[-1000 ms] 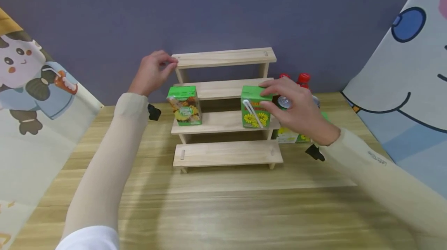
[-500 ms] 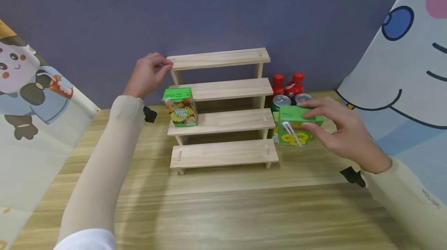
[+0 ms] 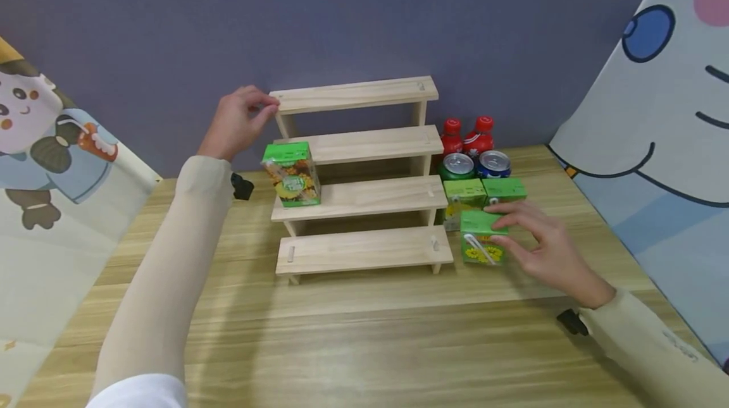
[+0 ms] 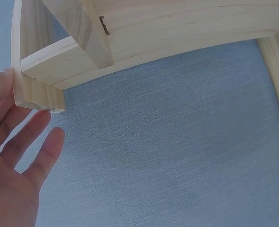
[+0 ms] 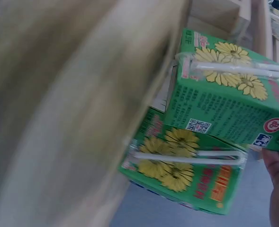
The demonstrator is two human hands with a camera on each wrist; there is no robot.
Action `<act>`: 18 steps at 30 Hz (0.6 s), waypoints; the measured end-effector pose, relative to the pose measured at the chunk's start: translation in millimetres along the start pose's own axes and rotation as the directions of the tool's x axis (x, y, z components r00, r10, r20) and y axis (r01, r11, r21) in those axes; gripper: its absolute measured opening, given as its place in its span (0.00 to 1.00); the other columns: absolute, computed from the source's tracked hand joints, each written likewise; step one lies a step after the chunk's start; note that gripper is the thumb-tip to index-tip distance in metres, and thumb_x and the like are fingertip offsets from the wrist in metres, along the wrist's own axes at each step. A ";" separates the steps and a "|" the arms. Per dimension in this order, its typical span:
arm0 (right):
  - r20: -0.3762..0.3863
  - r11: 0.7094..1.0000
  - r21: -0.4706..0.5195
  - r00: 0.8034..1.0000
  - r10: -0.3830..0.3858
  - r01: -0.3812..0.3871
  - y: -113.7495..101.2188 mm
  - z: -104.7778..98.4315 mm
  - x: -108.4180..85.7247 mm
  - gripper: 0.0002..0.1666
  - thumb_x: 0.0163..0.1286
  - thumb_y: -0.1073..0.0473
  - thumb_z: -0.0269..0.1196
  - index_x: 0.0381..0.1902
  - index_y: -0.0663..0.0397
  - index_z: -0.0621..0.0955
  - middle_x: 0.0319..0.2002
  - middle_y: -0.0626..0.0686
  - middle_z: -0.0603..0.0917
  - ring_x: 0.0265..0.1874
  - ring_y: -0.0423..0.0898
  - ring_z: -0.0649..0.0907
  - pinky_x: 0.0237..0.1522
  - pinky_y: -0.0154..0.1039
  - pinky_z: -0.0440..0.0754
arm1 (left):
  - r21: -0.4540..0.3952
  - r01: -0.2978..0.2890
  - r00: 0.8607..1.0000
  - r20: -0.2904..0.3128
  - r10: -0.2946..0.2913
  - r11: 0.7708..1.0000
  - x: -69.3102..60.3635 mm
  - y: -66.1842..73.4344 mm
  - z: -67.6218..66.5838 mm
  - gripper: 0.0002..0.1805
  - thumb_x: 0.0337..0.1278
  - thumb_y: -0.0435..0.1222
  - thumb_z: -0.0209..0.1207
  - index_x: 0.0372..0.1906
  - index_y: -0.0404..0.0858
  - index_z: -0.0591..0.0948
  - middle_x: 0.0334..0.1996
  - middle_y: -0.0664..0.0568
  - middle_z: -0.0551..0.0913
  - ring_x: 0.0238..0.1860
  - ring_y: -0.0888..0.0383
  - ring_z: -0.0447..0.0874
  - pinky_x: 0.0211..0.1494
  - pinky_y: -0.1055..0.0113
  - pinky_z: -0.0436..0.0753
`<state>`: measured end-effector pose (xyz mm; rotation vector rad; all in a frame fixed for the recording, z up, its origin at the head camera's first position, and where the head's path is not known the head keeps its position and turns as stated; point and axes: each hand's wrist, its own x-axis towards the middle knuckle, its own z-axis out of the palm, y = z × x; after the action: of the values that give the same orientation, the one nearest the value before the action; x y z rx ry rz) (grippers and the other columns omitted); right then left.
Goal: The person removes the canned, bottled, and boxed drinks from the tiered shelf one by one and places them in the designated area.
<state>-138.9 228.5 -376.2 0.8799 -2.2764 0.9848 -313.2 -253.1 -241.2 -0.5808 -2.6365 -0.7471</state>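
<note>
My left hand point(image 3: 236, 122) pinches the left end of the top board of a stepped wooden shelf point(image 3: 359, 198); the left wrist view shows thumb and fingers on either side of that board end point(image 4: 39, 94). My right hand point(image 3: 541, 250) grips the top of a green drink carton point(image 3: 483, 245) with yellow flowers and a white straw. That carton is upright, right of the lowest step and in front of other cartons; whether it touches the table I cannot tell. Another patterned carton point(image 3: 292, 175) stands at the left of the second step from the bottom.
Right of the shelf stand a light green carton point(image 3: 462, 196), a green carton point(image 3: 505, 189), a green can point(image 3: 458, 166), a blue can point(image 3: 494, 164) and two red-capped bottles point(image 3: 479, 137). Behind rises a grey-blue wall point(image 3: 353, 16). Wood-grain table point(image 3: 353, 345) lies in front.
My right hand has carried the flowered carton off the right end of the second step, rightward and then down toward the table. The left hand has kept its grip on the top board.
</note>
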 end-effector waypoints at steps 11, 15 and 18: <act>0.078 0.994 -0.103 0.996 0.031 -0.023 7.5 2.8 2.2 0.26 0.44 0.78 0.72 0.44 0.58 0.85 0.50 0.51 0.80 0.53 0.48 0.74 0.58 0.26 0.64 | -0.002 -0.005 1.000 -0.012 0.005 1.000 -0.8 1.3 0.1 0.14 0.66 0.40 0.55 0.46 0.34 0.83 0.42 0.49 0.79 0.47 0.53 0.75 0.55 0.58 0.75; 0.068 0.992 -0.130 0.998 0.011 -0.002 7.6 5.2 6.5 0.26 0.42 0.78 0.73 0.43 0.59 0.86 0.47 0.50 0.82 0.50 0.48 0.74 0.53 0.24 0.66 | -0.005 0.004 1.000 -0.005 -0.004 1.000 -1.0 1.2 -0.4 0.15 0.66 0.41 0.54 0.47 0.35 0.83 0.43 0.49 0.79 0.47 0.53 0.75 0.55 0.59 0.75; 0.071 0.989 -0.150 0.997 0.015 -0.005 7.1 8.1 10.5 0.25 0.43 0.77 0.73 0.43 0.59 0.86 0.46 0.50 0.82 0.49 0.48 0.74 0.53 0.24 0.66 | -0.007 0.010 1.000 -0.004 -0.010 1.000 -1.1 1.2 -0.5 0.15 0.66 0.41 0.54 0.47 0.35 0.83 0.43 0.50 0.79 0.47 0.54 0.75 0.55 0.60 0.75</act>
<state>-152.5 222.2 -377.4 0.8531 -2.3822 0.7854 -311.6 -252.8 -240.8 -0.5680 -2.6357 -0.7596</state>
